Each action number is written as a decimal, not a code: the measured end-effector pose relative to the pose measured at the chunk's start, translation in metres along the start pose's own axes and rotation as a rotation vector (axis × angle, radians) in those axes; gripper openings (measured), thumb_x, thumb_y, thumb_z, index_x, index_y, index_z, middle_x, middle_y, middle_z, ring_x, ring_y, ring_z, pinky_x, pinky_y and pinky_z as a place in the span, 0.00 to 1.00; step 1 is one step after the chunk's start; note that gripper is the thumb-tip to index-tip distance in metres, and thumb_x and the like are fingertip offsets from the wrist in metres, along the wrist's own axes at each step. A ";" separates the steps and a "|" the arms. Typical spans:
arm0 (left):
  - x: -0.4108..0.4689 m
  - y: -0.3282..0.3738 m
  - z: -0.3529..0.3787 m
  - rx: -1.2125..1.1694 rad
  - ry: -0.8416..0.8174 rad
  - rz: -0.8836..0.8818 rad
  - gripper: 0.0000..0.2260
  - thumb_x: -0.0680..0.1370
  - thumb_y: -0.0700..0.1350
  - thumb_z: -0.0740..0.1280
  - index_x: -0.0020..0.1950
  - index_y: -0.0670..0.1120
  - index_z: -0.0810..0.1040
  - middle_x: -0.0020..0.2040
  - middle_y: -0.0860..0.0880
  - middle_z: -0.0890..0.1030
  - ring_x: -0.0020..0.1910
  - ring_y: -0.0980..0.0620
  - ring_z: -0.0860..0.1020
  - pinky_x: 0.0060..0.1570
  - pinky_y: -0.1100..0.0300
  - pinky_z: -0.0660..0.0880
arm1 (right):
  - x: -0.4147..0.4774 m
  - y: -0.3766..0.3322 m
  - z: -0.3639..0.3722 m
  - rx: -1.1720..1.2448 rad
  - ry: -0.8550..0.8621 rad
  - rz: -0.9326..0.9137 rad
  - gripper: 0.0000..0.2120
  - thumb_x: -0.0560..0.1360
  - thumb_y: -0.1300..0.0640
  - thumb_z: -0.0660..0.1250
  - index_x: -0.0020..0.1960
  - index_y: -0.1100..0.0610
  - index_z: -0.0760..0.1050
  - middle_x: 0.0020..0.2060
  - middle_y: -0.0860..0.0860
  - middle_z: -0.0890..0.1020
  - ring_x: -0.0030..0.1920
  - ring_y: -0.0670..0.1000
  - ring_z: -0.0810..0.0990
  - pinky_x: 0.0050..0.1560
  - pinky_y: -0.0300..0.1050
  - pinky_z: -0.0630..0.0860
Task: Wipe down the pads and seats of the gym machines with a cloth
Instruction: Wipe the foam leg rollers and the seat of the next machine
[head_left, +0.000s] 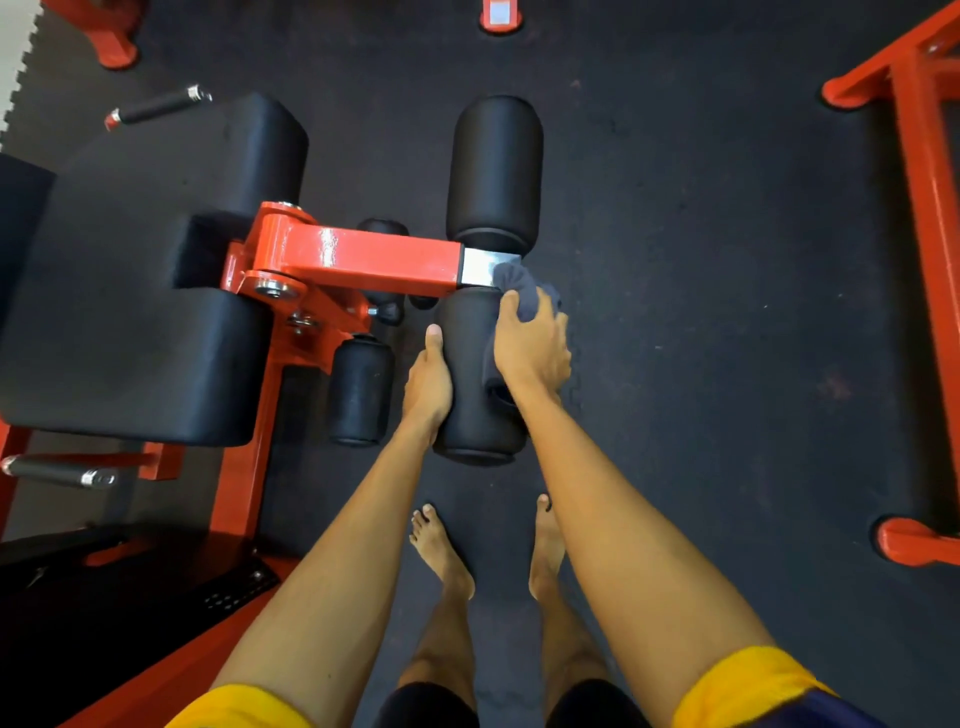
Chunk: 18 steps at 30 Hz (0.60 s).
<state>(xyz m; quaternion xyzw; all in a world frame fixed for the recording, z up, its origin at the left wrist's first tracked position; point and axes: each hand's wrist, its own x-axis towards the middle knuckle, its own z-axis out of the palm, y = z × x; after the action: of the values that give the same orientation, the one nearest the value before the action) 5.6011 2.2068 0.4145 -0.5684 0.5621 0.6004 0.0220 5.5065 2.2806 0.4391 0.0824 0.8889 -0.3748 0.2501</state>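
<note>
A black roller pad (471, 374) sticks out toward me from the red arm (363, 257) of a gym machine. My left hand (428, 382) grips the roller's left side, thumb on top. My right hand (530, 340) presses a dark grey cloth (524, 288) against the roller's right upper side, fingers curled over the cloth. A second black roller pad (493, 171) extends on the far side of the arm. The machine's large black seat pads (135, 312) lie to the left.
A smaller black roller (360, 389) hangs lower left of the held one. Two black handle grips (156, 106) (57, 470) flank the seat. Red frame parts of another machine (924, 208) stand at the right. The floor (701, 312) is dark rubber, and my bare feet (441, 551) stand below the roller.
</note>
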 end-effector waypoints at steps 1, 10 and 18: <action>-0.001 0.001 0.000 -0.004 0.011 -0.001 0.49 0.66 0.80 0.46 0.73 0.50 0.74 0.71 0.47 0.77 0.69 0.47 0.75 0.72 0.45 0.68 | -0.003 -0.002 -0.002 -0.032 -0.003 -0.036 0.26 0.81 0.38 0.57 0.78 0.43 0.64 0.73 0.53 0.68 0.67 0.65 0.73 0.63 0.59 0.71; -0.003 0.001 -0.010 -0.042 -0.144 -0.031 0.40 0.73 0.78 0.51 0.69 0.51 0.78 0.65 0.49 0.82 0.62 0.52 0.80 0.67 0.52 0.74 | -0.003 0.011 0.002 0.033 0.015 -0.122 0.24 0.79 0.39 0.60 0.75 0.36 0.66 0.73 0.48 0.69 0.68 0.61 0.73 0.64 0.59 0.71; 0.005 -0.009 -0.012 -0.182 -0.208 -0.139 0.38 0.72 0.79 0.54 0.61 0.50 0.82 0.57 0.48 0.85 0.57 0.51 0.82 0.67 0.53 0.73 | -0.101 0.084 -0.001 -0.250 0.057 -0.523 0.28 0.81 0.38 0.58 0.80 0.36 0.57 0.81 0.49 0.57 0.75 0.60 0.63 0.64 0.61 0.76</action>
<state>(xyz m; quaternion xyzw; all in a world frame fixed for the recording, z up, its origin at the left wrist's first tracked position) 5.6135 2.1983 0.4085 -0.5404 0.4593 0.7015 0.0698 5.6214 2.3450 0.4386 -0.1707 0.9259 -0.3117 0.1283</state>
